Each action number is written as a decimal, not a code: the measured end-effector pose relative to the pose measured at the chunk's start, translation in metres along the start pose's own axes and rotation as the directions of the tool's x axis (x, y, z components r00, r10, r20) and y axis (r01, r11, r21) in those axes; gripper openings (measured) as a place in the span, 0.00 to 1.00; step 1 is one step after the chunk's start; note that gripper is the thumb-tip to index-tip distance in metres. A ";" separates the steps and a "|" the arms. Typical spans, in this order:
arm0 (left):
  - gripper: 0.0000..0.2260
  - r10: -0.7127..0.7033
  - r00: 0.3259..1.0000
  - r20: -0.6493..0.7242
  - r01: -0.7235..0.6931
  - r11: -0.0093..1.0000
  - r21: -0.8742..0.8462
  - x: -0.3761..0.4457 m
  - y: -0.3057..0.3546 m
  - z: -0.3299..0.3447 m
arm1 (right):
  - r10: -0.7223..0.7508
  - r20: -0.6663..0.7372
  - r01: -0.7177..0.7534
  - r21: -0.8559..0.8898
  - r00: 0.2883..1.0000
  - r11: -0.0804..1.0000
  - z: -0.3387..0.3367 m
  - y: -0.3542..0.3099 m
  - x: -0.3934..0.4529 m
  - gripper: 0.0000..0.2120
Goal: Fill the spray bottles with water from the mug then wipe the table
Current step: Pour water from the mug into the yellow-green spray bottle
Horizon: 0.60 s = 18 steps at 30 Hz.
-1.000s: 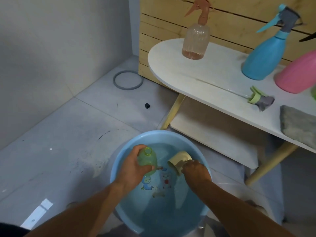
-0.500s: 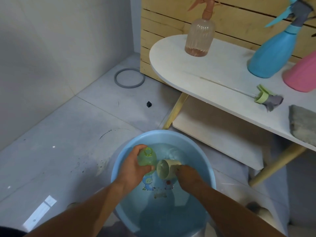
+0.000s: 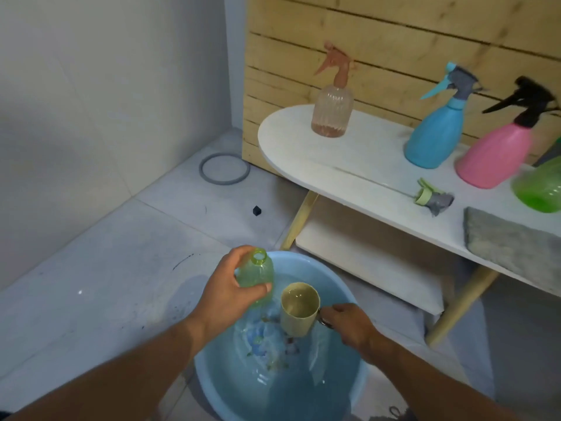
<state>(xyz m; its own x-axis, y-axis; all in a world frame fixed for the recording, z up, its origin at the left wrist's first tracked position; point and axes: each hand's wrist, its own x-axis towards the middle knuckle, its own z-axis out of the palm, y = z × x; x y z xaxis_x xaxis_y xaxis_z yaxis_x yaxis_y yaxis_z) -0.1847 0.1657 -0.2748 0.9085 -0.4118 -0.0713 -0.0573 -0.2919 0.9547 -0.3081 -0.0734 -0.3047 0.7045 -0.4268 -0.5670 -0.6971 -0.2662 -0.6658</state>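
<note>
With the left hand (image 3: 226, 294) gripping the green bottle (image 3: 256, 276) and the right hand (image 3: 346, 325) pinching the mug (image 3: 299, 309) handle, tip slowly into that narrow neck above the basin (image 3: 349, 387).

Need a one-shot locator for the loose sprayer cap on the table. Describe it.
On the white oval table, look near the front edge, just left of the grey cloth. The spray head lies there on its side, green collar and grey body: the only sprayer without a bottle.
</note>
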 end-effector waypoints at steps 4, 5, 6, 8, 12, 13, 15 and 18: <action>0.29 0.073 0.997 0.029 -0.074 0.997 0.031 0.014 0.040 -0.021 | -0.117 -0.005 0.117 0.023 0.993 0.993 -0.036 -0.043 -0.029 0.11; 0.30 0.079 0.996 0.046 -0.082 0.996 0.045 0.018 0.049 -0.026 | -0.138 -0.017 0.138 0.013 0.990 0.990 -0.045 -0.056 -0.038 0.11; 0.31 0.097 0.993 0.063 -0.101 0.992 0.069 0.021 0.060 -0.031 | -0.168 -0.025 0.169 0.008 0.985 0.986 -0.054 -0.069 -0.048 0.12; 0.33 0.133 0.987 0.094 -0.144 0.982 0.124 0.026 0.079 -0.039 | -0.229 -0.033 0.229 -0.007 0.973 0.973 -0.069 -0.092 -0.066 0.13; 0.38 0.157 0.976 0.150 -0.187 0.960 0.210 0.028 0.113 -0.055 | -0.299 -0.091 0.300 -0.009 0.950 0.954 -0.094 -0.135 -0.102 0.15; 0.37 0.154 0.973 0.170 -0.191 0.955 0.228 0.027 0.119 -0.058 | -0.309 -0.102 0.310 -0.007 0.946 0.951 -0.099 -0.145 -0.112 0.18; 0.35 0.152 0.965 0.212 -0.206 0.943 0.261 0.025 0.128 -0.064 | -0.330 -0.129 0.334 0.010 0.935 0.942 -0.107 -0.158 -0.126 0.21; 0.31 0.153 0.949 0.276 -0.234 0.928 0.290 0.018 0.137 -0.066 | -0.358 -0.159 0.365 0.016 0.920 0.931 -0.116 -0.170 -0.139 0.19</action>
<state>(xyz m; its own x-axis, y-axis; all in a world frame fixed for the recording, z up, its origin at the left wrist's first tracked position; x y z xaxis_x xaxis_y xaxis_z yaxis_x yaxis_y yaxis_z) -0.1490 0.1749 -0.1259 0.7388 -0.6739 -0.0017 -0.3854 -0.4246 0.8193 -0.3025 -0.0689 -0.0566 0.8766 -0.4347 -0.2064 -0.3897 -0.3896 -0.8345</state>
